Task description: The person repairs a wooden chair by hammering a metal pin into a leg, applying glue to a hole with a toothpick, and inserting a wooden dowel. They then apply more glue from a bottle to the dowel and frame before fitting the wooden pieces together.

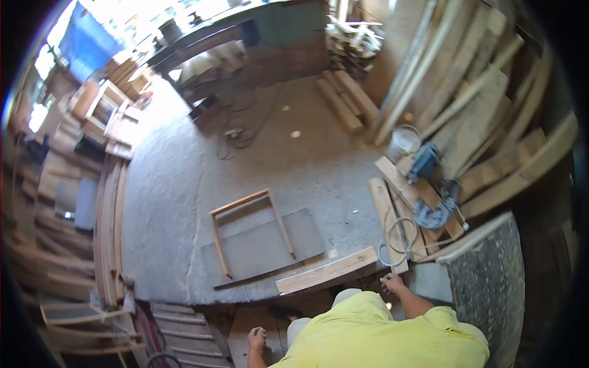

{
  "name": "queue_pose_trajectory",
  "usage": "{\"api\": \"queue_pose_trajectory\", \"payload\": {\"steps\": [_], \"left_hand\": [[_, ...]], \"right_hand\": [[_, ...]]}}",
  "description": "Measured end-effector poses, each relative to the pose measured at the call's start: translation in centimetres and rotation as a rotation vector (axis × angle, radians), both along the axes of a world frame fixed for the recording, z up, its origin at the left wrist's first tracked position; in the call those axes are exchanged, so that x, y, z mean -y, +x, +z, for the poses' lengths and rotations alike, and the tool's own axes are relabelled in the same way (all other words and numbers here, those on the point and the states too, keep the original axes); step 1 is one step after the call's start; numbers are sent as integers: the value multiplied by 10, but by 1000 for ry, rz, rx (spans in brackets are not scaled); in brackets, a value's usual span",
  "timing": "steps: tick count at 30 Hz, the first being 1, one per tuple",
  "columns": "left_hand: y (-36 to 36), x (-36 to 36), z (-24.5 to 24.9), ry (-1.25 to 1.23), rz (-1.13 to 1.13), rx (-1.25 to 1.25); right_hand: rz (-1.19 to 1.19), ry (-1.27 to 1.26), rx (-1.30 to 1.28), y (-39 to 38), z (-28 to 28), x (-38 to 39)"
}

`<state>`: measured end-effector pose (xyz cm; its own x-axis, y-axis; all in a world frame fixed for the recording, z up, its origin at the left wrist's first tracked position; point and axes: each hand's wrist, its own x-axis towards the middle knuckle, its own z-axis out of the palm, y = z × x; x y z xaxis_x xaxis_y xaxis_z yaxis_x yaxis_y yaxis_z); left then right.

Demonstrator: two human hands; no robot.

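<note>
I look down over a yellow shirt at a workshop floor. My left hand (256, 339) hangs at the bottom of the view with its fingers curled in, and I see nothing in it. My right hand (392, 284) is stretched forward, fingers loosely bent, just below the near end of a pale plank (388, 222) and beside a thin looped cord (399, 236). It touches neither as far as I can tell. A short light board (326, 271) lies on the floor between my two hands.
A three-sided wooden frame (248, 230) lies on a dark flat sheet (264, 248) mid-floor. A blue power tool (423, 162), a grey power tool (435, 211) and a white bucket (403, 141) sit at right among leaning planks. Stacked boards and frames line the left side.
</note>
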<state>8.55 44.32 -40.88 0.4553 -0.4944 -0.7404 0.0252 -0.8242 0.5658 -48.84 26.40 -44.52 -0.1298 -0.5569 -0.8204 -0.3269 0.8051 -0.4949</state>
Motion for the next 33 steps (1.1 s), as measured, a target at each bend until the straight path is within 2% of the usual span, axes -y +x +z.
{"api": "queue_pose_trajectory", "payload": {"steps": [5, 11, 15, 17, 19, 22, 25, 26, 29, 33], "left_hand": [[-14, 44, 36, 0, -134, 44], [-26, 59, 51, 22, -258, 16], [-50, 73, 64, -8, -410, 34], [-53, 77, 70, 1, -578, 63], [-56, 86, 75, 1, -620, 73], [-34, 98, 51, 22, -568, 18], [-25, 100, 54, -41, -539, -47], [-30, 97, 64, -43, -551, -1], [-21, 82, 61, -14, -572, 52], [9, 35, 34, 23, -547, -28]], "right_hand": [[-136, -95, 27, -12, 17, -18], [-253, -28, -10, -29, 15, -56], [-344, 1, -11, -38, 11, -86], [-427, -36, 19, -35, 4, -108], [-476, -21, 17, -34, 6, -130], [-529, 4, 5, -31, 2, -169], [-598, -1, -13, -22, -6, -208], [-627, -13, -18, -16, -7, -220], [-619, -14, -32, -1, -3, -255], [-657, -16, -9, 17, -9, -303]]}}
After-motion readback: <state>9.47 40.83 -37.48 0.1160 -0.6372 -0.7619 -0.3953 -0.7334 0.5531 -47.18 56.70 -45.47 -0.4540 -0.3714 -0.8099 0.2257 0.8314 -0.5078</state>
